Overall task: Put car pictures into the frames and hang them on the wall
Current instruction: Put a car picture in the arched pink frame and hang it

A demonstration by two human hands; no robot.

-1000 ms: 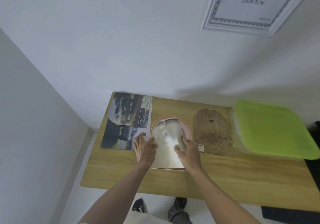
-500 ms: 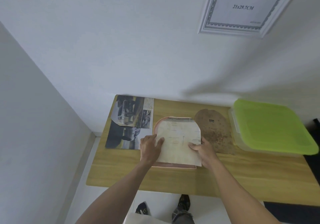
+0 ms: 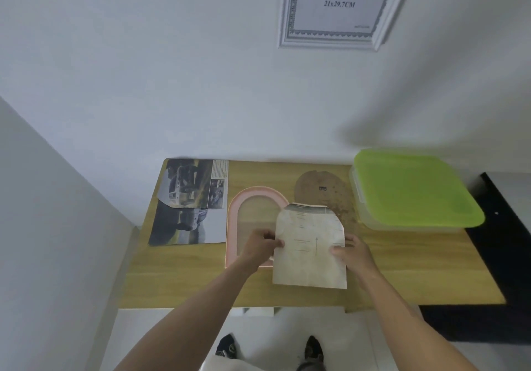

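Both hands hold one cut paper sheet [image 3: 310,244] with an arched top over the wooden desk [image 3: 402,270]. The left hand [image 3: 258,245] pinches its left edge between thumb and fingers, and the right hand [image 3: 352,251] pinches its right edge the same way. The side facing up is pale, with faint printed lines and a small arrow too blurred to read. The sheet overlaps the right side of a pink arch-shaped frame [image 3: 234,221] lying flat on the desk, and its top edge covers part of a brown arched backing board [image 3: 319,186]. Left of the frame lie two car pictures [image 3: 189,207], the upper one with a column of small unreadable text beside a photo. A green-lidded plastic box [image 3: 411,189] sits at the desk's right end. On the wall hangs a white frame [image 3: 382,34] whose insert reads "21x29.7CM".
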